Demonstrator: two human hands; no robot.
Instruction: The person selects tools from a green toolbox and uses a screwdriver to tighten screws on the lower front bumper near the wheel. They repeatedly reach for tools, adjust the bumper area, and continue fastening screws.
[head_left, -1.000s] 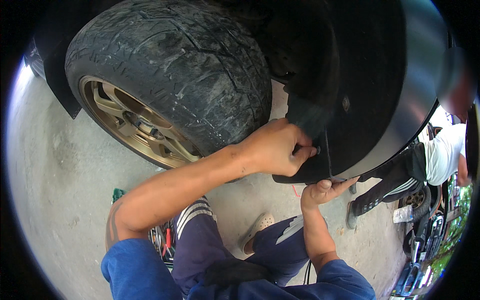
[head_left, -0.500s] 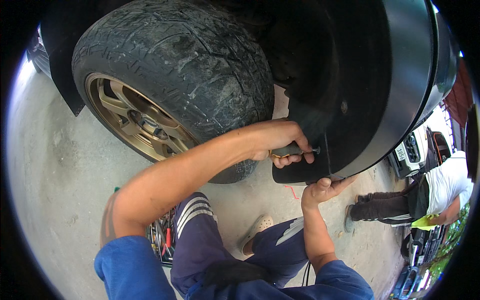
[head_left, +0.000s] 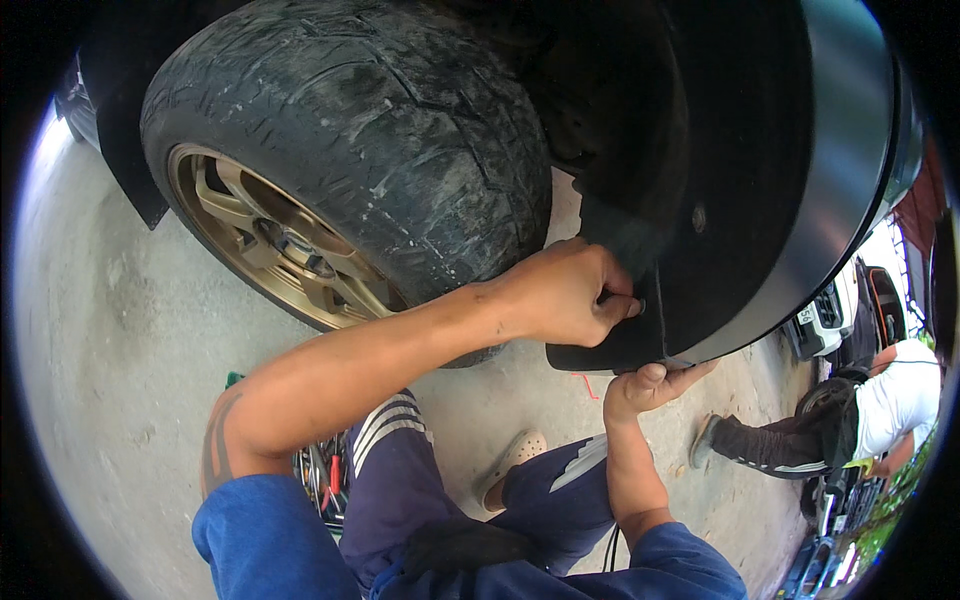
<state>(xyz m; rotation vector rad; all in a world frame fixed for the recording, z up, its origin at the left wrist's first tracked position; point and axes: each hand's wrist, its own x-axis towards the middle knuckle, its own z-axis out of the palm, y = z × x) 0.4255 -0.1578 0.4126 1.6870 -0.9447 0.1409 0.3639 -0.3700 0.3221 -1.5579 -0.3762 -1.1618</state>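
Black car body (head_left: pixel 760 150) filling the upper right, fender curving down, top and right side cut off by the rim. Worn tyre (head_left: pixel 370 150) at upper centre on a gold wheel (head_left: pixel 270 245), lower part hidden behind the forearm. Pale concrete ground (head_left: pixel 110 330) on the left and below. Black mudflap (head_left: pixel 620 335) hanging at the fender's lower edge, just behind the tyre, its surface dark and hard to read.

Second person (head_left: pixel 850 420) at the right edge, white top, dark trousers, crouched beside other vehicles (head_left: pixel 835 310); partly cut off, light plate on the nearest vehicle too small to make out. Small red mark (head_left: pixel 588 385) on the ground under the mudflap, shape unclear.

Left hand (head_left: pixel 565 295) curled nearly closed against the mudflap's front face, fingertips pinched on something small and dark at the flap's edge; object itself too hidden to name. Right hand (head_left: pixel 650 385) below, fingers mostly open and extended, pressed flat up under the bottom edge of the mudflap and fender, gripping nothing that shows.

Tools (head_left: pixel 325 475) with red handles on the ground between the left arm and knee, mostly hidden. Pale shoe (head_left: pixel 510 455) beyond the knees.
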